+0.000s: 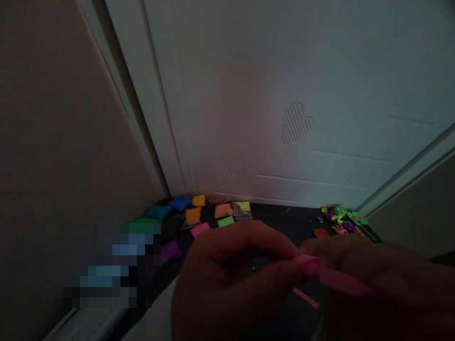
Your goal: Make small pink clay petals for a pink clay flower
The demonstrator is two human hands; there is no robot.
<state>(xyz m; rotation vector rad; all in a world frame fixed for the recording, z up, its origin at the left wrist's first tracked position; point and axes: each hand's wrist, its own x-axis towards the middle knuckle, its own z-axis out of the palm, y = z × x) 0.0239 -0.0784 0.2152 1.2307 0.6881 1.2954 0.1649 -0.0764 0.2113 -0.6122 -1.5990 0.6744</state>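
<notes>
Close to the camera, a thin, twisted strip of pink modelling clay (341, 280) is stretched between my hands. My left hand (234, 274) pinches its left end between thumb and forefinger. On the other side, my right hand (387, 274) has its fingers against the strip, with one fingertip near the left hand's pinch; its lower part is very dark. Beneath the hands, a narrow pink stick (306, 298) lies on the dark surface. A tiny pink bit (253, 268) shows through the gap under my left hand.
Several coloured clay packets, including an orange packet (193, 216) and a blue packet (179, 203), lie back left. Small purple and green shaped pieces (350, 227) cluster at right beside a brown-red piece (321, 233). A white panel (249, 118) with heart reliefs rises behind.
</notes>
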